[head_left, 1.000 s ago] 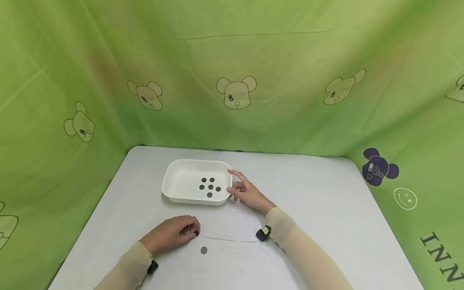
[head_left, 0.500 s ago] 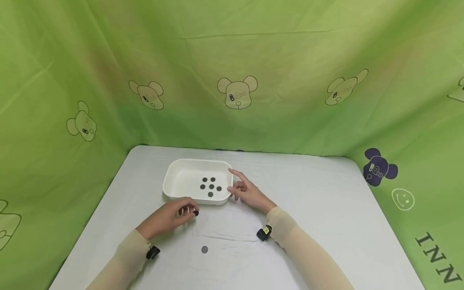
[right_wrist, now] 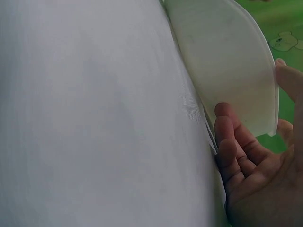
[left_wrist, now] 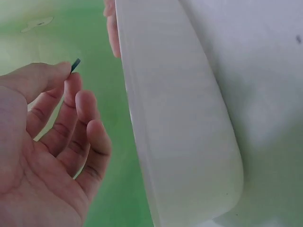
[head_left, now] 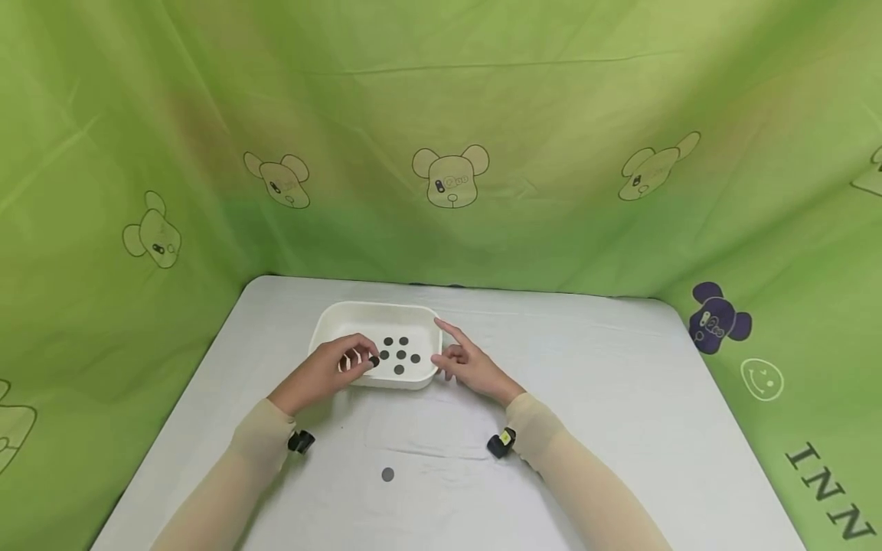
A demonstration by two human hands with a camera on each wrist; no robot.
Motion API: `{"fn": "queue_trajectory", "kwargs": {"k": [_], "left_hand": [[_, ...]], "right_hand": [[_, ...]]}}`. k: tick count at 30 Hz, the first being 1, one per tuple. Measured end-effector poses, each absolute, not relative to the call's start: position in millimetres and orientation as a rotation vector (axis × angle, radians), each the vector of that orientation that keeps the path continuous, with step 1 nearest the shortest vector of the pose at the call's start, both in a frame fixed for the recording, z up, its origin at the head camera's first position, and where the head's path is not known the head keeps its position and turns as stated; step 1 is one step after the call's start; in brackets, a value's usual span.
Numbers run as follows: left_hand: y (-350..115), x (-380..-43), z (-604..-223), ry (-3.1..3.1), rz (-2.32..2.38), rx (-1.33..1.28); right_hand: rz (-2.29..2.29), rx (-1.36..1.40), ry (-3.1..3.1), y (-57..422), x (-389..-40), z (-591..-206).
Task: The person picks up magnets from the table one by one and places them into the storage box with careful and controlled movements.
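A white rectangular tray (head_left: 396, 384) sits on the table, with several dark grey round discs (head_left: 401, 354) lying loose on its floor toward the right side. Over the tray's front rim, my left hand (head_left: 324, 375) pinches another dark disc (head_left: 374, 361) between thumb and fingertip. The left wrist view shows that disc (left_wrist: 75, 65) edge-on, above the rim. My right hand (head_left: 477, 369) is at the tray's right end, its thumb and forefinger touching the rim. In the right wrist view its other fingers (right_wrist: 228, 125) lie loosely curled beside the outer wall.
A single grey disc (head_left: 388, 474) lies flat on the white-covered table (head_left: 586, 398), nearer the front. Green printed curtains (head_left: 537, 245) hang around the table's back and sides.
The left hand has carried its pinched disc away from the front of the table, forward and over the tray. My right hand has stayed at the tray's right end.
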State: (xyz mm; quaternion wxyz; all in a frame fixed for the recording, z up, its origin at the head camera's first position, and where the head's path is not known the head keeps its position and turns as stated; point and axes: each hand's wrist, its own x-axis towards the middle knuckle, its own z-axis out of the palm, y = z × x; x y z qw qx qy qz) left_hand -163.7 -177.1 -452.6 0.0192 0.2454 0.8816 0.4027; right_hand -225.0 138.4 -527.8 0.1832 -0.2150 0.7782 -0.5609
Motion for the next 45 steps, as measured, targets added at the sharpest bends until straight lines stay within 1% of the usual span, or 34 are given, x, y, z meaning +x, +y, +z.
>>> {"fn": "queue_trajectory", "kwargs": {"k": [11,17,20,23,28,45], "left_hand": [[-175.0,-179.8,-459.5,2.763,1.164,0.679],[-172.0,-185.4,-463.4,2.741,1.143,0.684],[-171.1,-187.7,-465.4,2.714,1.139,0.678],[-170.4,-189.0,-466.5,2.686,1.133,0.657],[-169.4,-190.7,-470.2,2.667,1.118,0.636],[-164.3,-197.0,-478.2,2.625,0.982,0.580]], "right_hand": [[-1.582,-0.616,2.183,140.0,-222.9,-526.7],[-1.580,-0.593,2.143,142.6,-224.9,-527.7],[-1.582,-0.590,2.119,141.8,-219.5,-515.6],[-1.581,-0.584,2.106,141.7,-218.0,-512.9],[-1.572,-0.586,2.127,142.8,-220.9,-526.8],[-1.592,-0.637,2.164,141.6,-215.8,-525.9]]}}
